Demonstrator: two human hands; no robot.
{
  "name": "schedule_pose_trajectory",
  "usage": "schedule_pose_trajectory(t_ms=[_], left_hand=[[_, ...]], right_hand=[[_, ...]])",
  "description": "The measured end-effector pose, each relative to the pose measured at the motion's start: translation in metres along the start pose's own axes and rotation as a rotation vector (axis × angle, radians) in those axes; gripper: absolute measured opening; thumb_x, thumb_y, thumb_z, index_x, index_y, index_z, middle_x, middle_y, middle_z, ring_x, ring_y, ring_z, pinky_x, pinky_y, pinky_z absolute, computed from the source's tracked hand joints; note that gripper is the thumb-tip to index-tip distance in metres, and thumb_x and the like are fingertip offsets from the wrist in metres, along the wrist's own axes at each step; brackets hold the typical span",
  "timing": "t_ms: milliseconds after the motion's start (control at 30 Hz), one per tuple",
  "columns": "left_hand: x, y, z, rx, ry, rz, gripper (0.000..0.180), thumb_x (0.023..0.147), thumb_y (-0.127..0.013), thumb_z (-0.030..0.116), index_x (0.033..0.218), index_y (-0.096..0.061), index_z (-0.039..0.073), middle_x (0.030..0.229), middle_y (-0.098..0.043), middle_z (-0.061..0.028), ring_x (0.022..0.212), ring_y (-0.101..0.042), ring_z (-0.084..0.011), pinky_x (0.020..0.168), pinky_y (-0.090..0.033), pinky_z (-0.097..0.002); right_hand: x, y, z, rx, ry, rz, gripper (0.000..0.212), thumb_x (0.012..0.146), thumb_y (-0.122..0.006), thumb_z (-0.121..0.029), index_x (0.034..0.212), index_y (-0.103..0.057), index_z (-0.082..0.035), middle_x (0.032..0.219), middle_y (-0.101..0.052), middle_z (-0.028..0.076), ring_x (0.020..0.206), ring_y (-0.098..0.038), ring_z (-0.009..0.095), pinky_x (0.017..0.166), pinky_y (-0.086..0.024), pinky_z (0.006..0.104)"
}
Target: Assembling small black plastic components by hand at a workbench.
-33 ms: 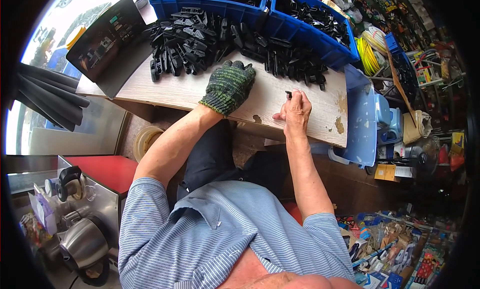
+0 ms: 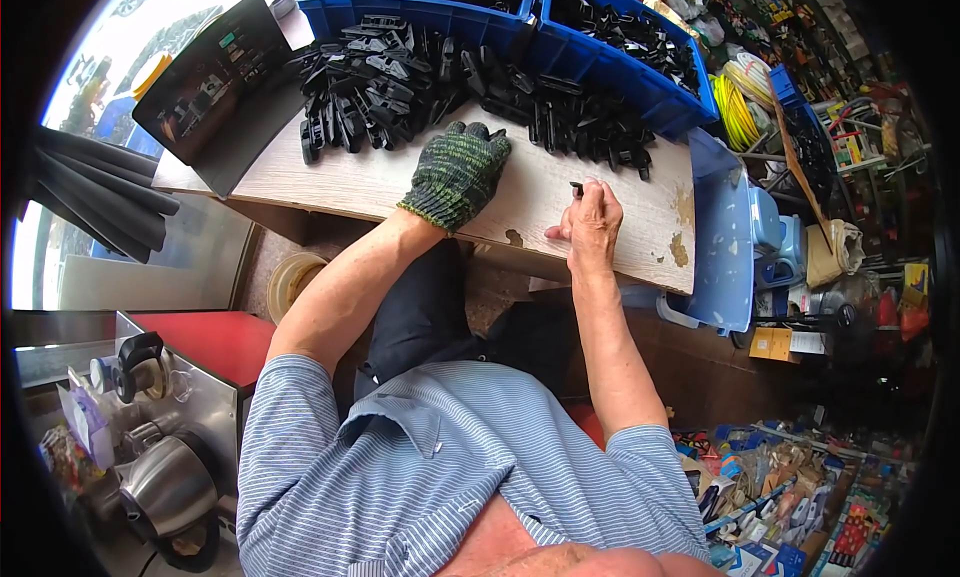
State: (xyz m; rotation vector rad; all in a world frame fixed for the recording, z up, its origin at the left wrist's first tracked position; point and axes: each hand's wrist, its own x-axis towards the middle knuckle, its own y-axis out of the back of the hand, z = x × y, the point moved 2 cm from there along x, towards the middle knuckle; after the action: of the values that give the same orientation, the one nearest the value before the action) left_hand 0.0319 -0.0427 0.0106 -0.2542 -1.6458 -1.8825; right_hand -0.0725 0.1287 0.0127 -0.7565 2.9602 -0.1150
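Note:
My left hand [image 2: 458,175], in a green-and-black knitted glove, rests back-up on the pale wooden table [image 2: 535,212]. Its fingers bend down out of sight, so whatever lies under them is hidden. Bare and turned on its side, my right hand [image 2: 593,220] has its fingers curled around a small black piece [image 2: 577,189], of which only the tip shows. Beyond both hands lies a long heap of black plastic clip-like parts [image 2: 375,87], its right stretch [image 2: 580,122] just past my right hand.
Two blue crates [image 2: 625,67] of black parts stand behind the heap. A dark tablet-like screen in a case [image 2: 215,87] leans at the left. Against the table's right end is a pale blue bin [image 2: 725,242]. A steel kettle [image 2: 170,487] sits at lower left, and clutter fills the right side.

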Motion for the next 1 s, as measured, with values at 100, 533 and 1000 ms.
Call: schedule_pose_trajectory(t_ms=[100,533,1000], left_hand=[[0.0,0.0,-0.003,-0.032,-0.012,0.014,0.03,0.089,-0.065,0.028,0.112,-0.067,0.01,0.093,-0.065,-0.015,0.089,-0.063,-0.0363,0.074,-0.052,-0.048],[0.006,0.003,0.002,0.01,0.265,0.102,0.031,0.087,-0.069,0.038,0.073,-0.069,0.01,0.082,-0.063,-0.0154,0.081,-0.061,-0.0385,0.07,-0.048,-0.0498],[-0.022,0.011,0.051,-0.741,0.169,0.078,0.02,0.091,-0.068,0.025,0.105,-0.067,0.011,0.092,-0.069,-0.0116,0.086,-0.067,-0.0353,0.071,-0.053,-0.0453]], right_hand=[[0.0,0.0,0.001,0.004,0.02,-0.018,0.033,0.099,-0.052,-0.037,0.08,-0.049,-0.01,0.049,-0.03,-0.005,0.039,-0.035,0.008,0.037,-0.049,0.03],[0.0,0.001,0.004,0.041,0.021,-0.029,0.032,0.1,-0.052,-0.036,0.082,-0.051,-0.009,0.049,-0.03,-0.004,0.039,-0.035,0.008,0.038,-0.05,0.0308],[0.003,0.009,0.007,0.139,-0.03,0.033,0.035,0.097,-0.051,-0.038,0.08,-0.052,-0.006,0.057,-0.039,-0.001,0.039,-0.036,0.01,0.036,-0.046,0.0319]])
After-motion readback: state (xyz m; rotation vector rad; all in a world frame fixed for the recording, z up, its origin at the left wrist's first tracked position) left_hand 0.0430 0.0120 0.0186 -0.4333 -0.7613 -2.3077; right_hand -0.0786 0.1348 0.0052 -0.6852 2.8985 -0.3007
